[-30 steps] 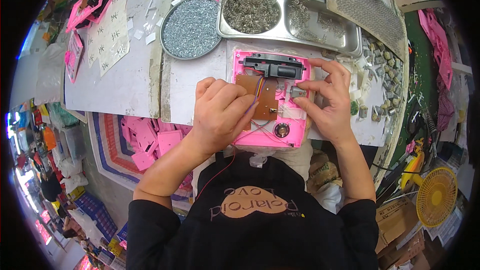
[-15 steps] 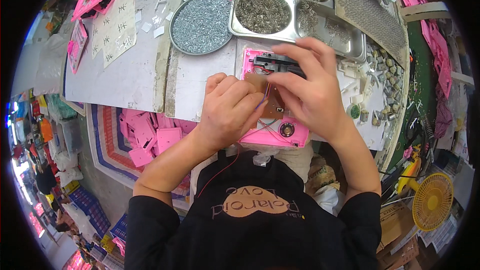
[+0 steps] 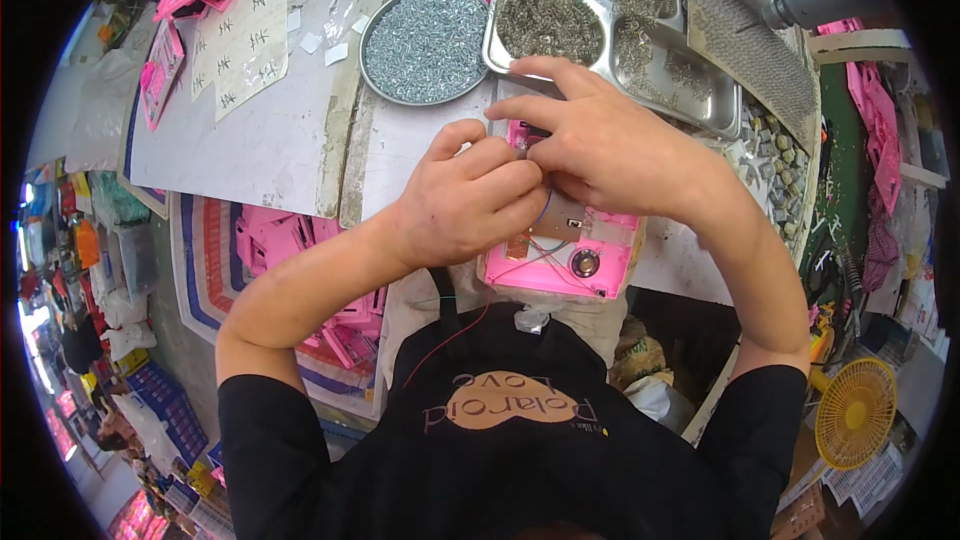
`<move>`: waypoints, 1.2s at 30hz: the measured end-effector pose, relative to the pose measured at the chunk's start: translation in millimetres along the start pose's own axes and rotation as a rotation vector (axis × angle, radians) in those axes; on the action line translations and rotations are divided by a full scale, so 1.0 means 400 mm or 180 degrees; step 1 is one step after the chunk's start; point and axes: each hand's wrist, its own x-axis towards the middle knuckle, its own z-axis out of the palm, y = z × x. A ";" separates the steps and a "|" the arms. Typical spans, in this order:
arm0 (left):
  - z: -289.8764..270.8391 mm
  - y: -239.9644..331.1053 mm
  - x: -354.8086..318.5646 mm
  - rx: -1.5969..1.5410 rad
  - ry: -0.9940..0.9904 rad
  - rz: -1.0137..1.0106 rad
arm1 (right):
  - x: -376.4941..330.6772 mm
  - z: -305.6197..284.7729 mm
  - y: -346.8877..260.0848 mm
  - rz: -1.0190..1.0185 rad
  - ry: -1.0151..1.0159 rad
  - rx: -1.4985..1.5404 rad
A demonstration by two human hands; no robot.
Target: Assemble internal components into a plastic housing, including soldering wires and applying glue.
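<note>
A pink plastic casing (image 3: 585, 273) lies at the table's near edge, with a brown circuit board (image 3: 567, 218), a small round speaker (image 3: 585, 262) and thin wires inside. My left hand (image 3: 472, 192) is closed over the casing's left part, its fingertips pinched together. From the right, my right hand (image 3: 610, 145) reaches across the top of the casing. Its thumb and index finger pinch close to the left fingertips, while the other fingers extend outward. A blue wire shows just below the meeting fingers. What either hand pinches is hidden, and the hands cover the casing's upper part.
Beyond the hands stand a round dish of small screws (image 3: 424, 45) and a metal compartment tray (image 3: 607, 38) of small springs. Small metal parts (image 3: 778, 155) lie at right. A dark cylindrical tool (image 3: 835, 0) juts in at upper right. Pink casings fill a bin (image 3: 205, 270) below left.
My right hand has swung left and lower over the casing, covering the black part seen before. Its elbow has moved outward. The view has shifted slightly, and the dark tool has appeared at upper right.
</note>
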 end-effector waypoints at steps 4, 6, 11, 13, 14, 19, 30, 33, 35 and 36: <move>-0.006 -0.013 0.007 0.0094 -0.0066 0.0274 | 0.018 0.007 0.017 -0.0080 -0.0133 0.0032; -0.008 -0.013 0.007 0.0116 -0.0068 0.0292 | 0.011 0.009 0.016 -0.0032 0.0015 0.0142; -0.013 -0.002 -0.011 0.0122 -0.0132 -0.0060 | -0.034 0.022 -0.027 0.0255 0.0782 -0.0131; -0.033 0.004 -0.018 0.0001 -0.0013 -0.0340 | -0.070 0.030 -0.070 0.0437 0.1192 -0.0405; -0.060 0.012 -0.016 -0.0132 0.0114 -0.0534 | -0.095 0.035 -0.088 0.0559 0.1223 -0.0425; -0.056 0.099 -0.015 -0.1389 0.0751 -0.1004 | -0.170 0.096 -0.114 0.0852 0.1823 -0.0272; 0.072 0.080 0.106 -0.2123 0.0055 -0.1623 | -0.212 0.122 -0.123 0.1514 0.2743 0.0774; 0.047 0.116 0.117 -0.3450 0.0019 -0.2789 | -0.227 0.125 -0.123 0.1633 0.2830 0.1138; 0.065 0.130 0.108 -0.4483 0.0644 -0.3170 | -0.233 0.126 -0.121 0.1659 0.2814 0.1294; 0.069 0.127 0.103 -0.4330 0.0529 -0.3060 | -0.235 0.124 -0.121 0.1617 0.2795 0.1272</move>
